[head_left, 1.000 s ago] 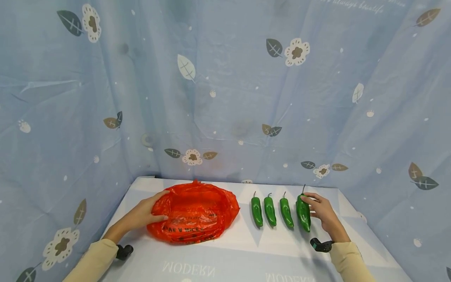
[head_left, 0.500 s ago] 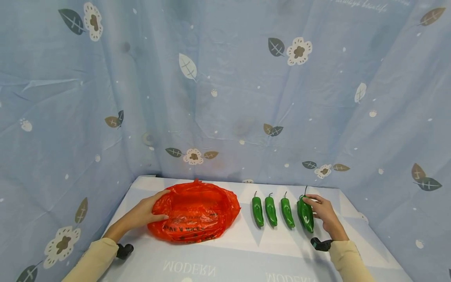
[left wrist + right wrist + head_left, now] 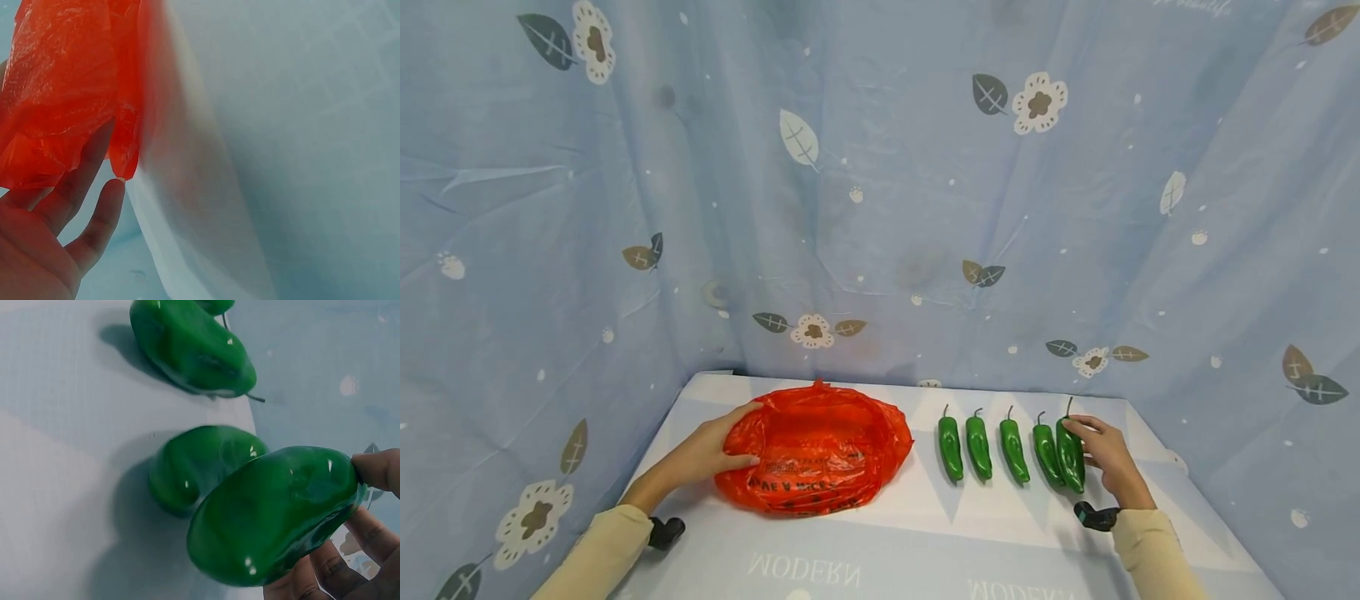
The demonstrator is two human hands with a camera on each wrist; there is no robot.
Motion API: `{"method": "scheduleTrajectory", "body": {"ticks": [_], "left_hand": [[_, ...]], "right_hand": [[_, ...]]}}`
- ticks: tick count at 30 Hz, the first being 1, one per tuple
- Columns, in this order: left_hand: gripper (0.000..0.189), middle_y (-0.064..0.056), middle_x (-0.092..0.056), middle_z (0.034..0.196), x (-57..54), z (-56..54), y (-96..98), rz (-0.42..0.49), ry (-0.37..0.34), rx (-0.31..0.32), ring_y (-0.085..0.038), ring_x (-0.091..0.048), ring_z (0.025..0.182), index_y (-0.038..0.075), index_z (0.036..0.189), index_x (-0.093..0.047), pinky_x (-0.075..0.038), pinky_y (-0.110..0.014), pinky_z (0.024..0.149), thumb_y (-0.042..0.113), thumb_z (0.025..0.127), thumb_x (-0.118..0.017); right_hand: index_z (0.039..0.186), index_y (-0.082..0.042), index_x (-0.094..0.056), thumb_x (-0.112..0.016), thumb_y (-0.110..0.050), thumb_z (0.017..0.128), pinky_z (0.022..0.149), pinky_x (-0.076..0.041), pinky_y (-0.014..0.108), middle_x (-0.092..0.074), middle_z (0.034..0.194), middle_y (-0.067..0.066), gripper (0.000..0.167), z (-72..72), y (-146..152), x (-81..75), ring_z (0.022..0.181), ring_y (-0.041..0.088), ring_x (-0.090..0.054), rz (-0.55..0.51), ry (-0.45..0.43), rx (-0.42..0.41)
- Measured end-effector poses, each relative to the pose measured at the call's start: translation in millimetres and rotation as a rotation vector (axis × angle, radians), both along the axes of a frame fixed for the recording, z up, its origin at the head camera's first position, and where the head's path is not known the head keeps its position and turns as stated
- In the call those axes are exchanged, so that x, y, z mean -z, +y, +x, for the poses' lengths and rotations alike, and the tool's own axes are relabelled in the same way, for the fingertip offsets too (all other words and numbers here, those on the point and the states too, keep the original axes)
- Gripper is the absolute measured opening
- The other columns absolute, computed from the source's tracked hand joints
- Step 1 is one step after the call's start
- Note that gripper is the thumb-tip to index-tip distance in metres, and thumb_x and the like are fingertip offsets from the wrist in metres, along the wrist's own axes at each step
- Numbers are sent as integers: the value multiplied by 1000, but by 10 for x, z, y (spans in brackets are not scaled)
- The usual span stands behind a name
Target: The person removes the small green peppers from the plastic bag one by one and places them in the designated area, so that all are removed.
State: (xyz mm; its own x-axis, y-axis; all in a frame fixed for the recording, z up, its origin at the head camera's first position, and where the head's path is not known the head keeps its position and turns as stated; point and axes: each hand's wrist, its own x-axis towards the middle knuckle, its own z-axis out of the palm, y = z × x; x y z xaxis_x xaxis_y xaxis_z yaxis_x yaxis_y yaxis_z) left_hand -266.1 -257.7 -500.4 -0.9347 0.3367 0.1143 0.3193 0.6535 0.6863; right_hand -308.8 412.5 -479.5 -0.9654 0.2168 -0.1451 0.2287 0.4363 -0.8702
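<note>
In the head view, my left hand [image 3: 707, 454] rests at the left side of a crumpled red plastic bag [image 3: 808, 492] that lies with its mouth spread. Its fingers lie loosely extended against the red film in the left wrist view. My right hand [image 3: 1107, 454] pinches a glossy green chili pepper [image 3: 1071, 457] near its stem end, thumb on one side and fingers on the other. Close beside it to the left lies another green pepper [image 3: 1047, 454], partly covered by the held one in the right wrist view.
Further left stand more green peppers in a row, among them one pepper [image 3: 1013, 450] and the leftmost pepper [image 3: 950, 448]. All lie on a white and pale blue tabletop [image 3: 917, 517]. A blue patterned curtain [image 3: 910, 208] encloses the back and sides.
The right hand has moved right with its pepper, and a pepper hidden behind it before now shows to its left. The left hand and bag stay put.
</note>
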Motion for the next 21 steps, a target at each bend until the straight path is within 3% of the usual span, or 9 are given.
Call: {"method": "scheduleTrajectory", "body": {"ticks": [6,14,21], "left_hand": [[90,-23,-51,149,-12,13,-7,1,4,-2,-46,-53,131,6,158,-36,-55,-55,96,25,85,-86],[90,-24,-51,149,-15,38,-26,-5,-2,-14,-46,-53,130,5,157,-36,-55,-55,96,26,85,-86],[90,-23,-51,149,-17,32,-17,-3,-17,-14,-44,-53,130,6,158,-36,-55,-55,97,27,86,-86]], "right_hand": [[149,1,-46,-62,-47,101,77,-56,34,-64,114,6,70,-49,28,20,90,15,-59,5,-7,8],[149,4,-44,-57,-43,104,78,-54,33,-59,127,22,66,-151,71,128,95,20,-63,46,-23,12],[148,8,-44,-56,-41,105,81,-56,35,-54,133,30,66,-156,109,187,98,20,-63,51,-36,4]]}}
